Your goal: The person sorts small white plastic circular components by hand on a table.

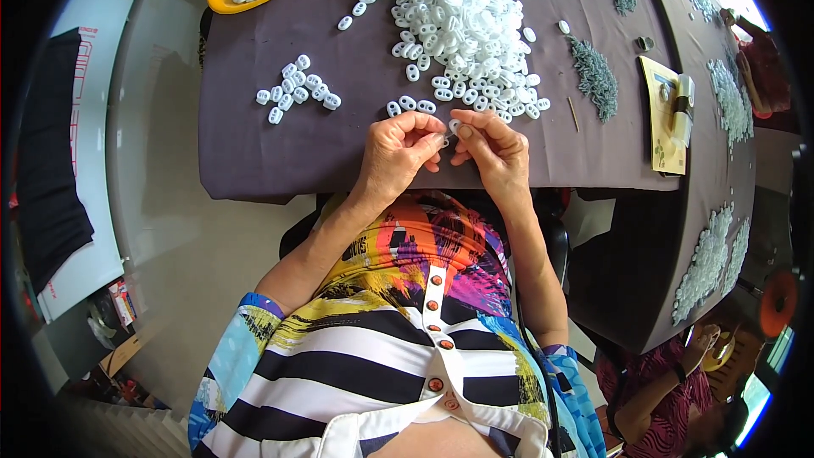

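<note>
At the table's near edge, my left hand (399, 158) and my right hand (494, 153) almost touch at the fingertips. Thumb and forefinger of the right one pinch a small white oval piece (455, 126). My left fingers are closed at its side, on something too small to make out. Just beyond them lies a short row of white oval two-hole pieces (408, 103), below a big heap of the same kind (462, 21). A smaller group of these pieces (297, 87) lies to the left.
An orange-rimmed tray (222, 2) of white pieces stands far left. Piles of small grey bits (595, 76) and a thin stick (574, 114) lie right. Beyond is a yellow packet (660, 110) with a clear container. Another person (670, 382) sits at right, by more white heaps (710, 263).
</note>
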Motion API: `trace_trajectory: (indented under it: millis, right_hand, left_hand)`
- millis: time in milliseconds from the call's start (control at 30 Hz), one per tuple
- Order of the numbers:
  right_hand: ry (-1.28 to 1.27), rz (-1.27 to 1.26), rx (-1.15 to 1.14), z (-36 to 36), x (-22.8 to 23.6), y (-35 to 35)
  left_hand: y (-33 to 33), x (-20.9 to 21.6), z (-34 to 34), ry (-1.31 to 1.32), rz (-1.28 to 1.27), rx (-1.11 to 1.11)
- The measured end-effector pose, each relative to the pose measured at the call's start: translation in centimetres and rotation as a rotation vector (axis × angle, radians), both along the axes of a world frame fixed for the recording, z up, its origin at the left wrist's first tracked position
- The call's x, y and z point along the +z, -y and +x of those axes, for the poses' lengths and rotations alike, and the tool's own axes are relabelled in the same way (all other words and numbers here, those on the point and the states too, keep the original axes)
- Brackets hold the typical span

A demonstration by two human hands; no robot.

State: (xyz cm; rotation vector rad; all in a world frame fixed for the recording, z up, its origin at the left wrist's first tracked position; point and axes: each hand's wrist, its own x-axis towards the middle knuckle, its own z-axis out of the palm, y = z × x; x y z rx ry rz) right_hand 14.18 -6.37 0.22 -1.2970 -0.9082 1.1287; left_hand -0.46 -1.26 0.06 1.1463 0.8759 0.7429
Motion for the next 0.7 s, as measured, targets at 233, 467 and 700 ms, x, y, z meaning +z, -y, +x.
trace_trajectory:
  millis: [233,467,700]
  right_hand:
    - [0.010,0.056,0.019,0.00,-0.16,-0.06]
    - [-0.054,0.001,0.000,0.02,0.06,0.14]
    - [-0.033,0.006,0.000,-0.02,-0.02,0.13]
  left_hand:
    - [-0.07,0.05,-0.08,-0.013,-0.016,0.015]
    - [0.06,0.14,-0.04,-0.025,-0.014,0.020]
    - [0.07,0.07,-0.03,-0.035,-0.027,0.035]
